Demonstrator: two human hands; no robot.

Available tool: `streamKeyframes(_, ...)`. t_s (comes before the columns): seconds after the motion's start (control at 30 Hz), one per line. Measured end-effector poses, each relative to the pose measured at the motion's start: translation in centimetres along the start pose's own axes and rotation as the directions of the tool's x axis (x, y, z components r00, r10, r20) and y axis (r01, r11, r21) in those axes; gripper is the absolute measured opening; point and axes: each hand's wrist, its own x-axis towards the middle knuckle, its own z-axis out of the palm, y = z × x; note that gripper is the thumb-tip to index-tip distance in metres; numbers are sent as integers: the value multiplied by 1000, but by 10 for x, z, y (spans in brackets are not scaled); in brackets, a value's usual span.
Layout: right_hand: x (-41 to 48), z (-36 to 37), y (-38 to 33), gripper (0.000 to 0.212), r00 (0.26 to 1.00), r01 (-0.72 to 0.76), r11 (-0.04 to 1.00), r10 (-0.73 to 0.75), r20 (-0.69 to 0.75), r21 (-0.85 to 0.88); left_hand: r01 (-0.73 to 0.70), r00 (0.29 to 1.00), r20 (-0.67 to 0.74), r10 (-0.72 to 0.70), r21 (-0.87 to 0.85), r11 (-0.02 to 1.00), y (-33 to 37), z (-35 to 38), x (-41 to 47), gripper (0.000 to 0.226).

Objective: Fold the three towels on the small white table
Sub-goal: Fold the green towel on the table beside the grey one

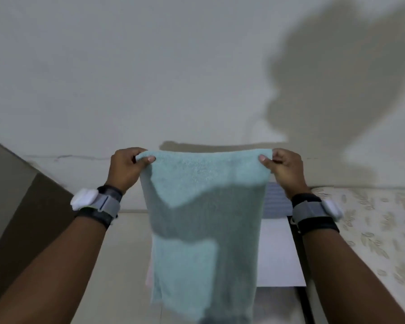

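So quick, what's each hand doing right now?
Left hand: pinches one top corner of the light blue towel, which hangs in the air.
Right hand: pinches the other top corner.

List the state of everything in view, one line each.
teal towel: hanging in the air, held by both top corners.
left hand: pinches the top left corner.
right hand: pinches the top right corner.
white table: partly hidden behind the towel.
striped grey cloth: lies at the table's far end; folded or not, cannot tell.
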Motion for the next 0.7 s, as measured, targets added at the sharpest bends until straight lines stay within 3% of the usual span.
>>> streamKeyframes(0.17, 82, 54, 60, 21, 991, 80, 937, -39, 128, -339, 71, 997, 18, -75, 184, 980, -71, 54, 56, 14)
streamKeyframes(0.27, 99, 67, 85, 12, 989, 42, 942, 9, 148, -333, 170, 985, -55, -162, 177, 969, -89, 69, 61, 3)
streamKeyframes(0.33, 92, 71, 97, 11, 985, 33, 938, 28, 171, -345, 159, 987, -42, -153, 208, 965, -96, 75, 44, 13)
streamKeyframes(0.47, 44, 63, 132, 17, 973, 3, 939, 76, 219, -343, 82, 995, 39, -96, 261, 962, -121, 83, -13, 9)
streamKeyframes(0.57, -22, 48, 164, 30, 972, 26, 940, 56, 229, -340, -92, 987, 158, 36, 364, 927, -156, 85, -79, 27)
streamKeyframes(0.63, -73, 40, 191, 21, 950, 49, 923, 74, 302, -381, -205, 965, 237, 115, 402, 892, -175, 91, -127, 23)
streamKeyframes(0.7, -119, 42, 235, 16, 925, 65, 889, 118, 362, -454, -223, 941, 329, 81, 424, 878, -204, 108, -172, 17)
